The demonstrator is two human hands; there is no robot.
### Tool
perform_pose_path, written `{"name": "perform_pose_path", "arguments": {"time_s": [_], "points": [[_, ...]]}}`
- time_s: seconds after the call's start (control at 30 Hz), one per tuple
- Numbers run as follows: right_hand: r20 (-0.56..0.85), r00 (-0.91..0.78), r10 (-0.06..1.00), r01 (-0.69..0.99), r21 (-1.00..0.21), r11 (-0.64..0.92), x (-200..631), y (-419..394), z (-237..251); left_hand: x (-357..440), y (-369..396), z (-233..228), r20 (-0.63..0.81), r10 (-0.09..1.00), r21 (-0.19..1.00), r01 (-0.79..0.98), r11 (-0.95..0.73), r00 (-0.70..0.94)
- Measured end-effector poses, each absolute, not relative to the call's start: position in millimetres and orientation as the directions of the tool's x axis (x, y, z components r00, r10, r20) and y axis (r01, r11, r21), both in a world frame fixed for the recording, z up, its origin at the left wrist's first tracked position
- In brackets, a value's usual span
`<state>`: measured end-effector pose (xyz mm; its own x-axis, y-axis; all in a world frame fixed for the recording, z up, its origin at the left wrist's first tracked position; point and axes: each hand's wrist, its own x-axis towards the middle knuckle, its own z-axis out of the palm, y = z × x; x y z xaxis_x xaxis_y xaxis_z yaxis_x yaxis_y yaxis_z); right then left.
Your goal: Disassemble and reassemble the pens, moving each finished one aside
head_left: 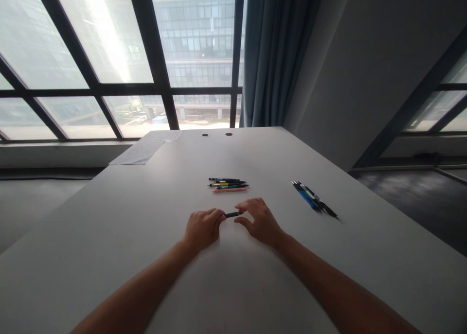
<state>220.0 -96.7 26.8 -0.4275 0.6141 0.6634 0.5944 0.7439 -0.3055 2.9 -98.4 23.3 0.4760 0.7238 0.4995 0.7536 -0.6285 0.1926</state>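
Note:
A black pen (233, 214) lies level between my two hands, just above the white table (109, 237). My left hand (202, 228) grips its left end in curled fingers. My right hand (258, 221) pinches its right end between thumb and fingers. Just beyond the hands, a small row of several pens (228, 184) lies side by side, the nearest one pink. Another bunch of dark and blue pens (314, 199) lies at an angle to the right of my right hand.
Sheets of paper (144, 149) rest at the table's far left corner. Two round cable holes (217, 134) sit near the far edge. Large windows and a blue curtain (273, 57) stand behind the table.

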Motion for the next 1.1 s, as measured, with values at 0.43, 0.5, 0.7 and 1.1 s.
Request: {"name": "perform_pose_path", "arguments": {"time_s": [0.43, 0.5, 0.7, 1.1], "points": [[0.549, -0.355, 0.757, 0.579, -0.507, 0.639, 221.3, -100.2, 22.4, 2.2, -98.9, 20.5, 0.514, 0.714, 0.208, 0.739, -0.641, 0.474], [0.524, -0.358, 0.773, 0.583, -0.521, 0.623, 221.6, -99.5, 21.4, 2.5, -99.1, 20.9, 0.508, 0.720, 0.216, 0.740, -0.637, 0.473], [0.531, -0.374, 0.760, 0.589, -0.497, 0.637, 221.0, -98.2, 21.2, 2.0, -98.2, 19.0, 0.480, 0.736, 0.212, 0.751, -0.626, 0.478], [0.511, -0.348, 0.786, 0.601, -0.522, 0.606, 220.7, -95.9, 20.2, 1.3, -98.2, 20.1, 0.460, 0.752, 0.215, 0.763, -0.610, 0.472]]}}
